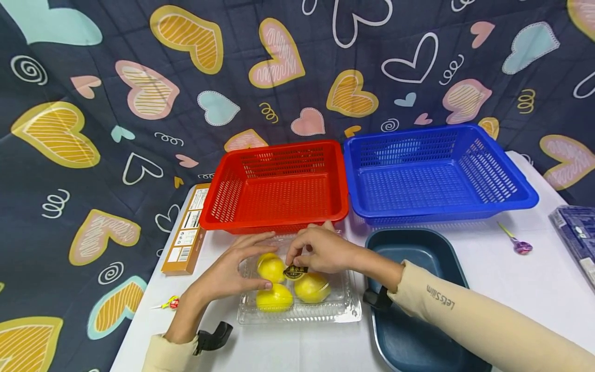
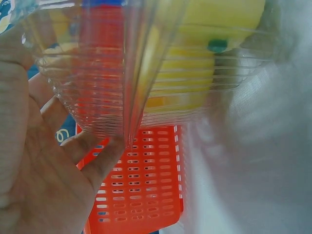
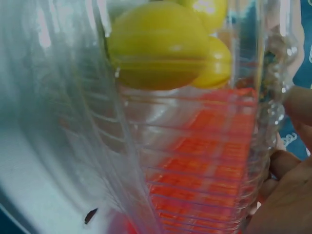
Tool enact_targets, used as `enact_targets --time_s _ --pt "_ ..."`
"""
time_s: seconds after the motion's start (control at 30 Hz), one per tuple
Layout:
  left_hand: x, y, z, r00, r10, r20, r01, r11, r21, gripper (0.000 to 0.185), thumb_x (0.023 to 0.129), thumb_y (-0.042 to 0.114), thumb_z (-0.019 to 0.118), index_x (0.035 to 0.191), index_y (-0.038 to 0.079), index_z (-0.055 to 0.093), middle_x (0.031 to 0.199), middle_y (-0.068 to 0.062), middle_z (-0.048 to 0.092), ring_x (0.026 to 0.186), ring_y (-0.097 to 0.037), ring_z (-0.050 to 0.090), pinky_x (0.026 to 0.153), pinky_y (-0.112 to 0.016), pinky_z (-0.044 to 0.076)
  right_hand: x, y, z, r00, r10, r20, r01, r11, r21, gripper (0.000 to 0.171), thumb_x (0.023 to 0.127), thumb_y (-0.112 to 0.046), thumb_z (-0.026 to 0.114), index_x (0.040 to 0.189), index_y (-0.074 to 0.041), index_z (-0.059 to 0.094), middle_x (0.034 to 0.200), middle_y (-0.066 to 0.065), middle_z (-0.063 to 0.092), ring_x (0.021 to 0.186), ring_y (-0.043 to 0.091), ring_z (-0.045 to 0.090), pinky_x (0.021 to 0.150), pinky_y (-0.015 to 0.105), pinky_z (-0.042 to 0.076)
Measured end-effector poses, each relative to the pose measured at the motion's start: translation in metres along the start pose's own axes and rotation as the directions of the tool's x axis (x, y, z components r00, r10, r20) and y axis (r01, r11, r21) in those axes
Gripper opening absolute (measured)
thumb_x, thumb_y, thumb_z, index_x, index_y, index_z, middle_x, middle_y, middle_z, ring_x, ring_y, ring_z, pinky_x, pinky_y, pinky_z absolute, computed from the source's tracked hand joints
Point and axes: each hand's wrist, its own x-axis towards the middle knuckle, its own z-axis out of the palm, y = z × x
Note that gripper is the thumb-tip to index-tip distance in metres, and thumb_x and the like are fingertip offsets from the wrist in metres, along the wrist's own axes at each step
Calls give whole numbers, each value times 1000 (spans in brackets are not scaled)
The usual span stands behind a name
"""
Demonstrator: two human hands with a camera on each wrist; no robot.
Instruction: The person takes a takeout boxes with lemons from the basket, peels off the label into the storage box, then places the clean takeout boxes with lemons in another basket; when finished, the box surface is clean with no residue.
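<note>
A clear plastic clamshell box [image 1: 345, 306] lies on the white table [image 1: 488, 279] and holds three yellow lemons [image 1: 274, 298]. My left hand [image 1: 241, 268] rests on the box's left end, fingers spread fairly straight along the lid and thumb by the near lemon. My right hand [image 1: 297, 260] reaches over the lid and pinches a black and gold label [image 1: 296, 273] at its middle. The left wrist view shows my left hand [image 2: 34, 161] with an open palm against the ribbed box wall [image 2: 97, 97]. Up close in the right wrist view are a lemon [image 3: 161, 46] and my right hand [image 3: 287, 200].
A red basket [image 1: 274, 223] and a blue basket [image 1: 441, 209] stand empty just behind the box. To the right of the box lies a dark blue tray [image 1: 418, 248]. An orange carton [image 1: 186, 232] sits at the left edge, with lollipops [image 1: 520, 245] [image 1: 168, 303] on either side.
</note>
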Motion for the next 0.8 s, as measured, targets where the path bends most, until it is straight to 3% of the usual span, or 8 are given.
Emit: enact_targets --time_s 0.2,0.4,0.53,0.67,0.8 --pt "-1 1 -1 1000 -6 -2 6 1000 14 65 74 33 92 134 36 65 159 14 43 148 -23 36 113 -64 38 -1 1 -2 1000 -9 -17 11 998 64 14 93 -12 72 92 -24 80 88 -16 76 79 3 58 93 43 27" --pt "-1 2 0 1000 -5 1 5 1000 21 65 74 32 91 134 37 66 159 14 43 147 -22 36 113 -63 39 -2 0 -3 999 -22 -25 25 996 86 13 93 -11 71 95 -20 80 94 -16 77 87 -1 61 105 50 27" --pt "0 2 0 1000 -5 2 5 1000 31 65 75 32 91 135 32 66 159 14 43 148 -23 36 113 -64 38 -4 1 -4 998 -51 -33 55 990 132 13 94 -9 70 98 -17 80 98 -10 77 87 1 62 99 39 41" --pt "1 2 0 1000 -5 11 5 1000 25 66 75 33 91 136 27 66 160 13 43 148 -24 36 113 -65 38 -8 0 -11 998 -55 -44 64 964 258 14 96 -7 68 103 -12 79 100 -3 77 82 8 62 77 29 56" --pt "0 2 -1 1000 -13 15 12 1000 20 67 74 34 91 136 31 66 160 13 43 148 -24 35 113 -65 37 -15 0 -22 998 -55 -34 63 946 319 17 97 -9 66 111 -12 76 103 -1 76 82 13 62 76 28 57"
